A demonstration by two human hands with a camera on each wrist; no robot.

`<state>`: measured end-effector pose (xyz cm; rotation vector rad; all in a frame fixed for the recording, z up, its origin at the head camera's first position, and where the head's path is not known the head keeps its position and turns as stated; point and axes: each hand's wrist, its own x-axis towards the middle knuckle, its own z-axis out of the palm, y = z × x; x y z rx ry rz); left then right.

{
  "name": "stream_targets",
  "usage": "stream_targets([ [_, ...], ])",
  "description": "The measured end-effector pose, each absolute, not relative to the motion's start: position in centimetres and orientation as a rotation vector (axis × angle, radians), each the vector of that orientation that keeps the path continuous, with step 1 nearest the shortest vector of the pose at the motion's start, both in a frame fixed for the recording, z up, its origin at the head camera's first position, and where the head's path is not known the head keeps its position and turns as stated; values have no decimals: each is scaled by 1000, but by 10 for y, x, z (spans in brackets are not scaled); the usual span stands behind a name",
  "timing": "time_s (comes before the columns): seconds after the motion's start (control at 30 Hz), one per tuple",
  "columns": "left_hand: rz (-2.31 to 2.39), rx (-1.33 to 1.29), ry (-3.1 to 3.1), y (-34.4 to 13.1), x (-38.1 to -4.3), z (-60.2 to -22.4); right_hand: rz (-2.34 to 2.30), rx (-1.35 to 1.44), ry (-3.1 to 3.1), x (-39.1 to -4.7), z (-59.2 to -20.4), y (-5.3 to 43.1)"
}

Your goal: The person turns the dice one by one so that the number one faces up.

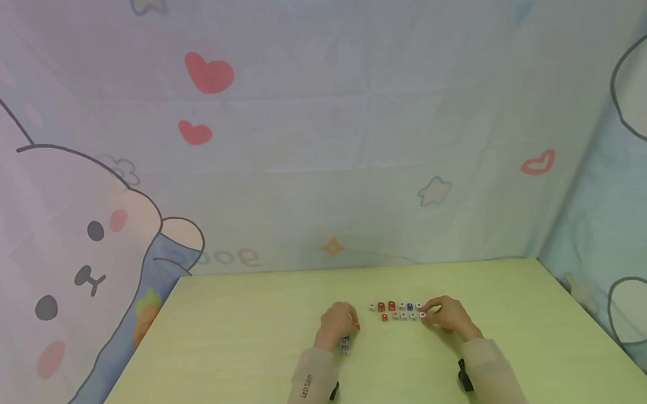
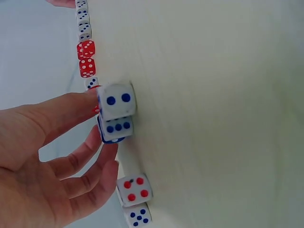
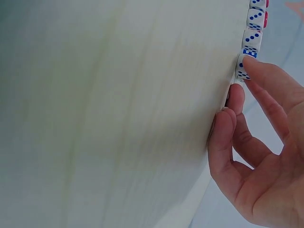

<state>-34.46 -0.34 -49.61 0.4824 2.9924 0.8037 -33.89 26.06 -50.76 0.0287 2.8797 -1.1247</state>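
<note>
My left hand (image 1: 338, 323) pinches a red die (image 1: 357, 326) between thumb and fingers, left of two rows of dice. In the left wrist view that die is mostly hidden behind the thumb and a white die (image 2: 116, 102) with two blue dots. Other white dice (image 1: 345, 346) stand by the left wrist. My right hand (image 1: 451, 316) is at the rows' right end, its thumb and a finger about the last white die (image 1: 423, 315) of the near row. In the right wrist view, the thumb rests on this white die (image 3: 242, 71).
The far row has red dice (image 1: 386, 306), a blue die (image 1: 410, 306) and white ones. A smaller red die (image 1: 384, 317) starts the near row. The dice are on a pale yellow table (image 1: 227, 353), before a printed cloth backdrop (image 1: 309, 135).
</note>
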Motion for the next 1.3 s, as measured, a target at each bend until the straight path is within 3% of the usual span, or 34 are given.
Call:
stream_targets([
  [0.97,1107,441,2771,-6,-345,-500,-1283,97,2730,-343,-508,267],
  [1.3,951,376,2938,2,-343,-503,-1291,76,2707,-336,-502,265],
])
